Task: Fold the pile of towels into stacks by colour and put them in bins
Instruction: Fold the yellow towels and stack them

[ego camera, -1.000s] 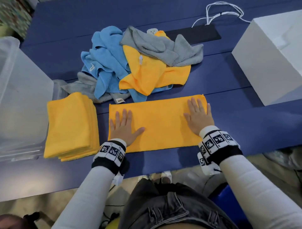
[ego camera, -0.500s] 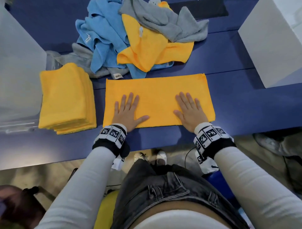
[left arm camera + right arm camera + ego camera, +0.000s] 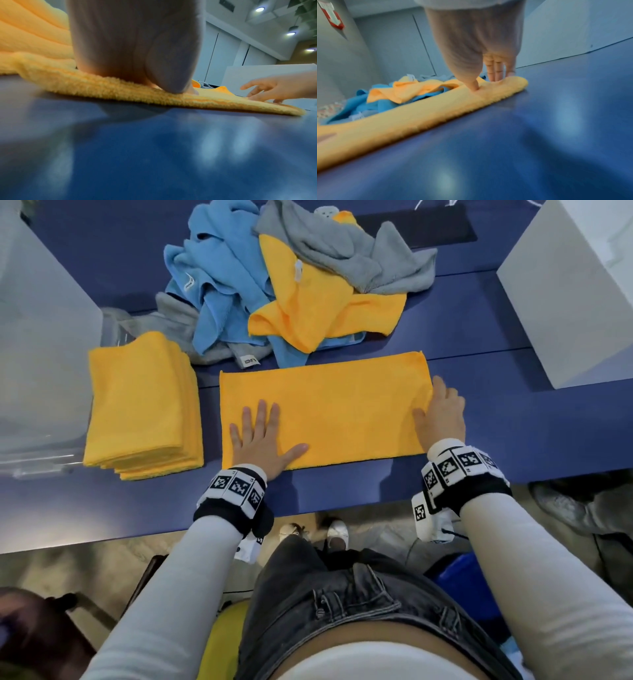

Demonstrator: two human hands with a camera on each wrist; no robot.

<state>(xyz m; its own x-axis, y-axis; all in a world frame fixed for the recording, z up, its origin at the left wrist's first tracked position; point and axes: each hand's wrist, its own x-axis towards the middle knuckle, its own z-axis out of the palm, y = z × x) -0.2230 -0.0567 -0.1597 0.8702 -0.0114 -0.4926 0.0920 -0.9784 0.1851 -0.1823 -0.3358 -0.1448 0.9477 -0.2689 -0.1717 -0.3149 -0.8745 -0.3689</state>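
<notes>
A yellow towel [image 3: 325,409], folded into a long strip, lies flat on the blue table [image 3: 513,422] in front of me. My left hand [image 3: 263,436] presses flat on its left part with fingers spread. At the strip's right end, my right hand [image 3: 431,405] pinches the edge. In the right wrist view its thumb [image 3: 475,85] dents the towel [image 3: 419,115] while the fingers reach down past the end. A stack of folded yellow towels [image 3: 140,405] sits to the left. The unsorted pile [image 3: 291,285] of blue, grey and yellow towels lies behind.
A clear plastic bin [image 3: 41,354] stands at the left, touching the folded stack's far side. A white box [image 3: 565,285] stands at the right rear. A black strip [image 3: 411,231] lies behind the pile. The table's front edge runs just below my wrists.
My right hand has slid from lying flat on the towel out to its right end and taken hold of the edge. The left hand stays flat on the left part.
</notes>
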